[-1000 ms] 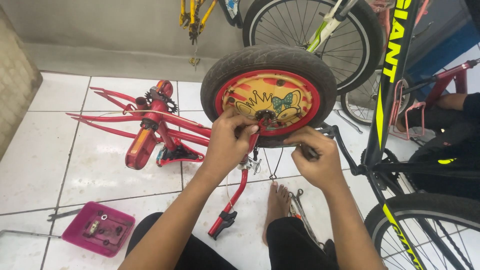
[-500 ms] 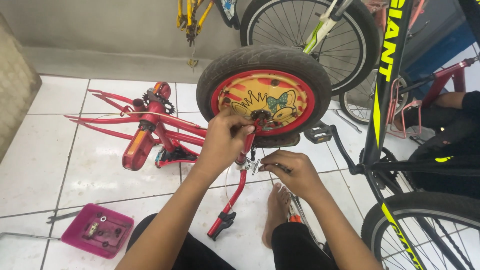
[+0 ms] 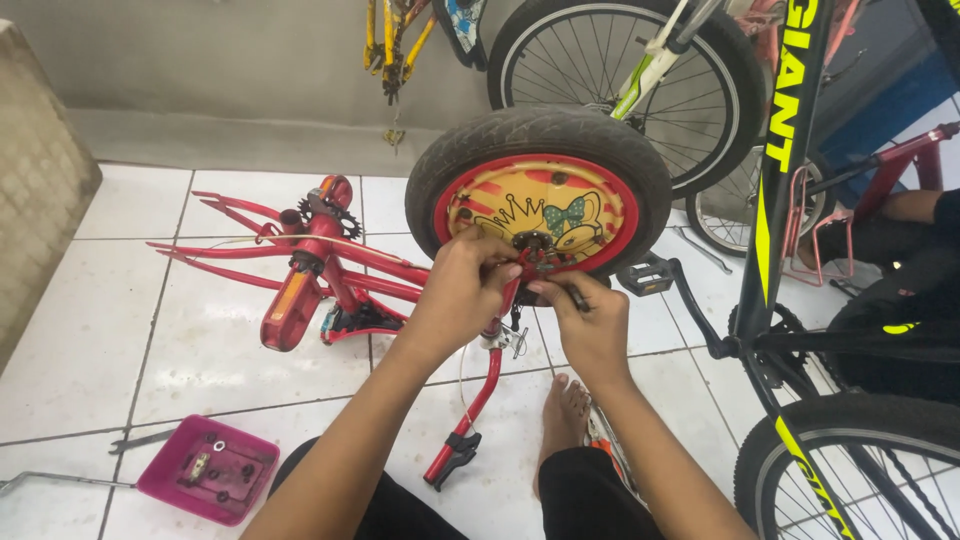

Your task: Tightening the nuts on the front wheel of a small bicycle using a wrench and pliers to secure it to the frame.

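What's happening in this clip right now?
A person sits on a white tiled floor working on a small red children's bicycle that lies on its side. Both hands meet at the hub of its small wheel, which has a red rim and a yellow cartoon disc. The left hand pinches at the axle, and the right hand holds a dark, thin tool there. A pink parts tray sits on the floor at the left, and larger bicycles stand at the right.

Open tiled floor (image 3: 130,340) left; red frame (image 3: 320,265) and black bicycle (image 3: 790,300) crowd the sides.
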